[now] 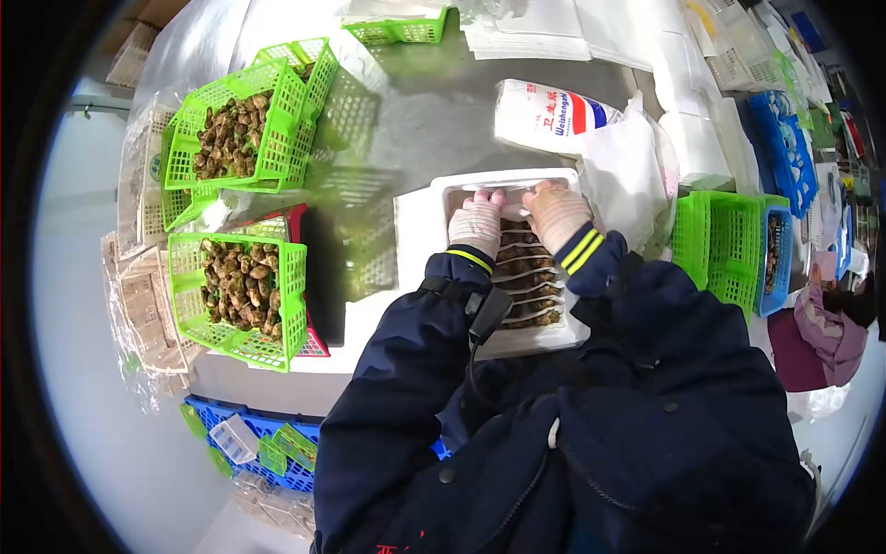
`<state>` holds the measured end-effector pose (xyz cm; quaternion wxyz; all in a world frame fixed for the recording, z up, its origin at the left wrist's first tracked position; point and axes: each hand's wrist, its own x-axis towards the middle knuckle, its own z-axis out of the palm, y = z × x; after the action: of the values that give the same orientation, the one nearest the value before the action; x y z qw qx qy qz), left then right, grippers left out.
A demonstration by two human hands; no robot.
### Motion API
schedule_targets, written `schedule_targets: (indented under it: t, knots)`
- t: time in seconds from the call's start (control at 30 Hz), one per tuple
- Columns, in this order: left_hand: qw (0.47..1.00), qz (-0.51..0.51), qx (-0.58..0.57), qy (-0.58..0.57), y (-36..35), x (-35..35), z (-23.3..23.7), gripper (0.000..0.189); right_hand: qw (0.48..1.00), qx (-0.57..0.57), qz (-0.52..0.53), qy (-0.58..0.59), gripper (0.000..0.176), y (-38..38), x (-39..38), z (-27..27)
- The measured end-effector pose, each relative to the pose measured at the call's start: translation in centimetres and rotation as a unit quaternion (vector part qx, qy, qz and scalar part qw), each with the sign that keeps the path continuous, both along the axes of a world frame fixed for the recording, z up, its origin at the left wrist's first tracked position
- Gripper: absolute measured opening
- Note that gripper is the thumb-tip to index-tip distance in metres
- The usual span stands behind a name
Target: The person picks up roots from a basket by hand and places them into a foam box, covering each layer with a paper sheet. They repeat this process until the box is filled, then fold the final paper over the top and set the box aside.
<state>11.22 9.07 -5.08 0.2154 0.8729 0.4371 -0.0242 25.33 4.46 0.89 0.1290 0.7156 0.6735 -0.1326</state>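
Observation:
A white foam box (441, 217) stands upright in front of me. Inside it lie rows of brown, knobbly mushroom-like pieces (528, 284), parted by thin white paper strips. My left hand (476, 222), in a pale striped glove with the fingertips bare, reaches into the far end of the box. Beside it my right hand (556, 216), gloved alike, has its fingers curled down at the far right corner. Both hands are closed on white tissue paper (514, 209) at the far end. What lies under the fingers is hidden.
Green baskets (175, 305) of brown pieces stand at the left, near a red-rimmed scale-like tray (318, 337). A tissue-paper pack (554, 115) lies behind the box. Green baskets (711, 245) and a blue basket (775, 263) sit at the right. Another person's sleeve (821, 328) shows far right.

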Motion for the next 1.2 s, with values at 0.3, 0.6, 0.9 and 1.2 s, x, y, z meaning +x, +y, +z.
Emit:
schedule_targets:
  t: [0.3, 0.6, 0.9, 1.2]
  knots:
    - [0.996, 0.067, 0.016, -0.053, 0.3, -0.1, -4.6, 0.03, 0.988, -0.097, 0.071, -0.099, 0.023, 1.6, 0.6, -2.2]
    - [0.988, -0.034, 0.145, 0.031, -2.5, 0.2, 4.3, 0.044, 0.993, -0.031, -0.003, -0.115, 0.025, 1.5, 0.7, -6.8]
    - [0.999, 0.05, 0.017, -0.011, -4.5, 0.2, 0.0, 0.081, 0.995, 0.012, -0.054, 0.086, 0.03, -2.4, -1.3, 2.2]
    - [0.984, 0.136, 0.064, -0.094, -4.6, 0.3, -1.7, 0.081, 0.965, 0.021, -0.248, 0.089, 0.056, -1.1, -2.4, -4.9]
